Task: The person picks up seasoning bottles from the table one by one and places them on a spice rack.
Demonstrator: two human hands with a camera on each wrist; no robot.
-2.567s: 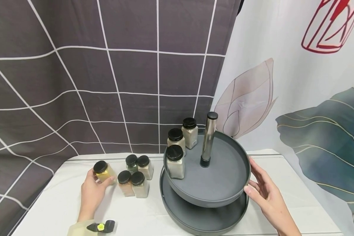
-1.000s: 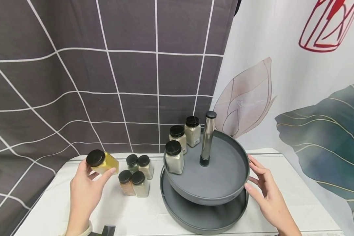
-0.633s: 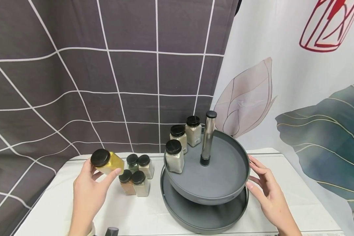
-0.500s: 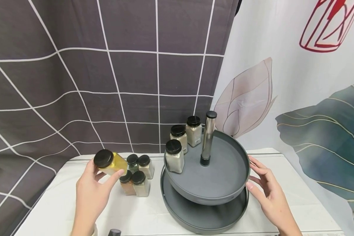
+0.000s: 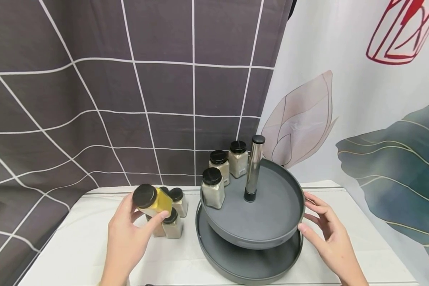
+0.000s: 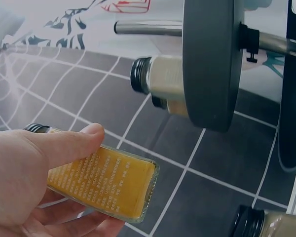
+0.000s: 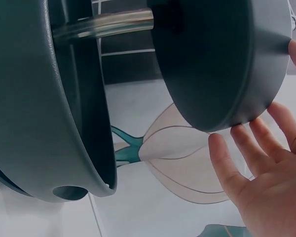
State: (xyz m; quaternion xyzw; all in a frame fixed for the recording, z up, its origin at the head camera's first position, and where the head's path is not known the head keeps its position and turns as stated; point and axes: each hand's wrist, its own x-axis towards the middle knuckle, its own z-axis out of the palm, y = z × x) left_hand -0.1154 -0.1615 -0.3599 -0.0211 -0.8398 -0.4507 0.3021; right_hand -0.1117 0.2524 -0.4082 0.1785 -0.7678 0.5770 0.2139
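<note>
My left hand [image 5: 126,238] holds a square glass spice jar [image 5: 161,202] of yellow powder, tilted, its black lid toward the left, above the table. In the left wrist view, thumb and fingers grip the yellow jar [image 6: 108,182] by its sides, and white printing shows on the glass. Just behind and below it stand several black-lidded jars [image 5: 173,228], partly hidden. My right hand [image 5: 329,238] touches the right side of the upper tier [image 5: 268,214] of a grey two-tier turntable, fingertips and thumb on its outer wall [image 7: 266,74]. Three jars [image 5: 213,194] of pale powder stand on that tier's left side.
A metal post [image 5: 254,171] with a black cap rises from the upper tier. The lower tier [image 5: 250,270] sits beneath it on the white-covered table [image 5: 75,246]. Behind hang a dark grid-patterned curtain [image 5: 164,87] and a white printed one [image 5: 307,47].
My left hand has lifted the yellow jar off the table, tilted it and carried it rightward over the other jars. The upper tier has turned slightly clockwise, shifting its jars, with my right hand against it.
</note>
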